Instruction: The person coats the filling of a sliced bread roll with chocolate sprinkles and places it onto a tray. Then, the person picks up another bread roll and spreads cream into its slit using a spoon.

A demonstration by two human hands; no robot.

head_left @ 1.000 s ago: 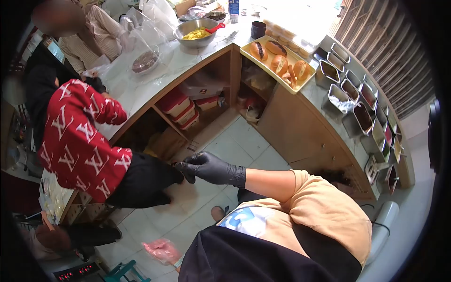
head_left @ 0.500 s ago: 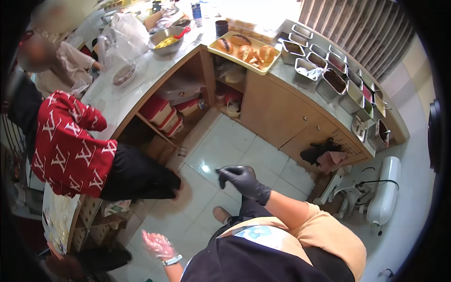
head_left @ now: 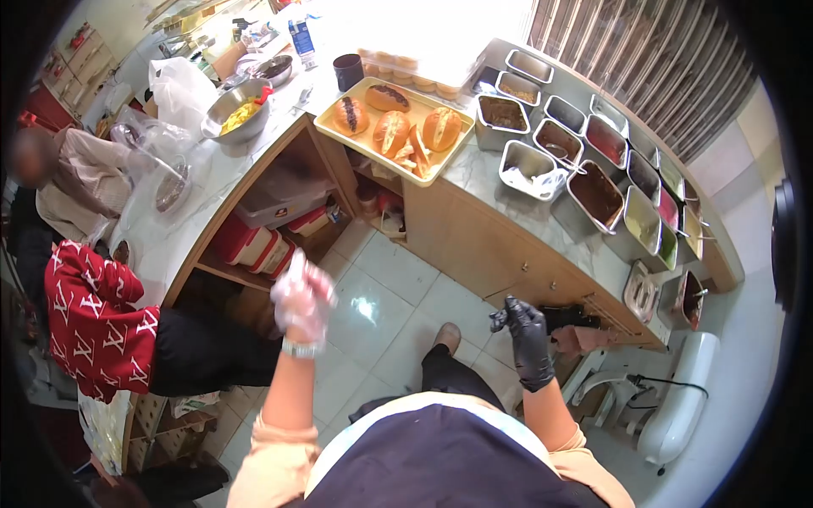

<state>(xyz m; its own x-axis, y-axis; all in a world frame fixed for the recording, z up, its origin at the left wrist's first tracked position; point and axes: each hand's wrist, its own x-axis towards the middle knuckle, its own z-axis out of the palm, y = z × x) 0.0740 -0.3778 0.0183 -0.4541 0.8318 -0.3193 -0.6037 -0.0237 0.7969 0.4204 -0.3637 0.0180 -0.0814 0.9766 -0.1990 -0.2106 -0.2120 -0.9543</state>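
My left hand point(head_left: 303, 305), in a clear plastic glove with a watch at the wrist, is raised over the floor, its fingers blurred and curled. My right hand point(head_left: 523, 343), in a black glove, hangs before the cabinet doors with bent fingers; whether anything small is between them is unclear. Neither hand touches the counter. The nearest food is on a yellow tray point(head_left: 415, 176) with filled buns point(head_left: 391, 133) and several bread pieces. Metal containers point(head_left: 593, 196) with fillings and sauces line the counter to its right.
A person in a red patterned top point(head_left: 93, 326) stands at the left counter point(head_left: 161, 245); another in light clothing point(head_left: 80, 178) is beyond. A metal bowl point(head_left: 241, 110) holds yellow food. A white cylinder point(head_left: 682, 398) stands low right. Cabinets point(head_left: 500, 245) edge the tiled floor.
The view has swung right and nearer the tray. My left hand has come up into view from below. My right hand has moved rightward, towards the cabinets.
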